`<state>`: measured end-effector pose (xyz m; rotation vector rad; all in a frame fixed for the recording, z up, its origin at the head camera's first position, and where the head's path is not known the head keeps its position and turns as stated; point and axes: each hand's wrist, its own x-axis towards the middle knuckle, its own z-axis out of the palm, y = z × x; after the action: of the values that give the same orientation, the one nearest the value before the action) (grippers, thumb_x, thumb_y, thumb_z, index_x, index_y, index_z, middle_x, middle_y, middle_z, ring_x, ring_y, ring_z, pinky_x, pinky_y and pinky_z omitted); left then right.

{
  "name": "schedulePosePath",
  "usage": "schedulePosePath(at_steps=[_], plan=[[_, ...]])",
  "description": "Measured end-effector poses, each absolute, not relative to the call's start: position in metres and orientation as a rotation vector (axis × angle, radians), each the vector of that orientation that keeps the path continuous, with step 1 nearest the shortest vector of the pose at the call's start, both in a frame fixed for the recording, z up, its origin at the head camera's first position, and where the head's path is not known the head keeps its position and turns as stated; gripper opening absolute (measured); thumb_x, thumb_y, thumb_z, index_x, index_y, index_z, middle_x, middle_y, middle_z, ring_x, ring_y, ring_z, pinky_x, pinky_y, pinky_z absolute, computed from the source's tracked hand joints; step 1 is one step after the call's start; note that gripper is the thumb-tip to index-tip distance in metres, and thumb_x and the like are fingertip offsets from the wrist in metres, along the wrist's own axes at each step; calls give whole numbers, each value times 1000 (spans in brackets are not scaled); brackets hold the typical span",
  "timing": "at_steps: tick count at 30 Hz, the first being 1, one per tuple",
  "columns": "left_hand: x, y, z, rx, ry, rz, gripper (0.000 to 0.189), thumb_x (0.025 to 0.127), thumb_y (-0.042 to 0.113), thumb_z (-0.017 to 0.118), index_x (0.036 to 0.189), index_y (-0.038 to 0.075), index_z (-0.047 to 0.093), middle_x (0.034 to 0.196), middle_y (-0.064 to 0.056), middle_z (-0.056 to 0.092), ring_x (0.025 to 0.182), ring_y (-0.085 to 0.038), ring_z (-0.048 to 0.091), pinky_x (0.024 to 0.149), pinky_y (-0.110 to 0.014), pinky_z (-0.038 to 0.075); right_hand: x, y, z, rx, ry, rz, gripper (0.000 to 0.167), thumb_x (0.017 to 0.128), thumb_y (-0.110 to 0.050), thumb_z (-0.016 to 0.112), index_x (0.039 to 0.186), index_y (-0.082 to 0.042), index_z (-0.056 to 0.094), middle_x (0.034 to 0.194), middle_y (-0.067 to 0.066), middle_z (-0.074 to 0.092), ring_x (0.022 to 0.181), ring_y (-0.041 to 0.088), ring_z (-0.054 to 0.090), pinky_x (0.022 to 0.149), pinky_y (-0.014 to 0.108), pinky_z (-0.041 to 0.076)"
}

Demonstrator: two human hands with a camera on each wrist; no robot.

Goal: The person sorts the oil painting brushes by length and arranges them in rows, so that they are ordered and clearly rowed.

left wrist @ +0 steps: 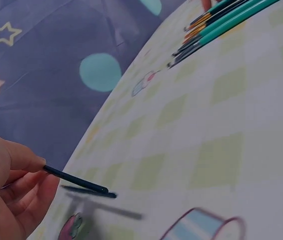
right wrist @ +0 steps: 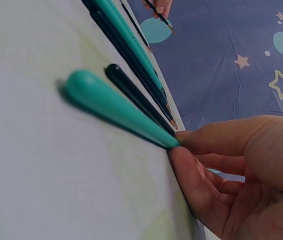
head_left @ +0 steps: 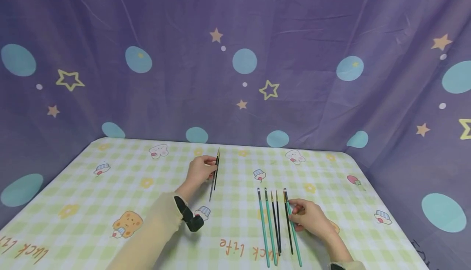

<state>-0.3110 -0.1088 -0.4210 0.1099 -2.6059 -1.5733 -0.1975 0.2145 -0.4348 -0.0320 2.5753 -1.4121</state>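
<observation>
In the head view, my left hand point(head_left: 200, 170) pinches a slim black paintbrush point(head_left: 216, 174) near the table's far middle, tip pointing away. Just under its handle point(left wrist: 76, 179), the left wrist view shows a second dark handle point(left wrist: 94, 192); whether the fingers hold that one too is unclear. At the row's right end, my right hand point(head_left: 308, 217) pinches a teal paintbrush point(right wrist: 119, 110) between thumb and finger. A black paintbrush point(head_left: 288, 225) lies close along its left side. Further left lie two black paintbrushes point(head_left: 276, 225) and two teal paintbrushes point(head_left: 266, 229).
A checked cloth point(head_left: 147, 204) with printed cupcakes, flowers and bears covers the table. Behind its far edge hangs a purple curtain point(head_left: 184, 90) with stars and blue ovals. The brush row lies right of the middle, bristles pointing away.
</observation>
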Motion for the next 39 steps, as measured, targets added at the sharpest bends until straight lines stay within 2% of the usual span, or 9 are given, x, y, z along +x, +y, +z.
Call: schedulePosePath(at_steps=[28,39], plan=[[-337,-122,-436,205,-2660,-1549,26,81,5,63,106,0,64,88,-12,64,50,-8,55,46,-23,48,-198,216,-437,-45,2562,-1429,50,78,-6,68,124,2,51,81,6,52,67,15,57,53,30,53],[-342,-121,-436,261,-2711,-1500,27,82,9,62,108,2,63,87,-11,65,47,-9,53,40,-24,44,-198,216,-437,-69,2573,-1426,49,78,-6,68,124,2,51,81,7,52,67,15,57,52,29,53]])
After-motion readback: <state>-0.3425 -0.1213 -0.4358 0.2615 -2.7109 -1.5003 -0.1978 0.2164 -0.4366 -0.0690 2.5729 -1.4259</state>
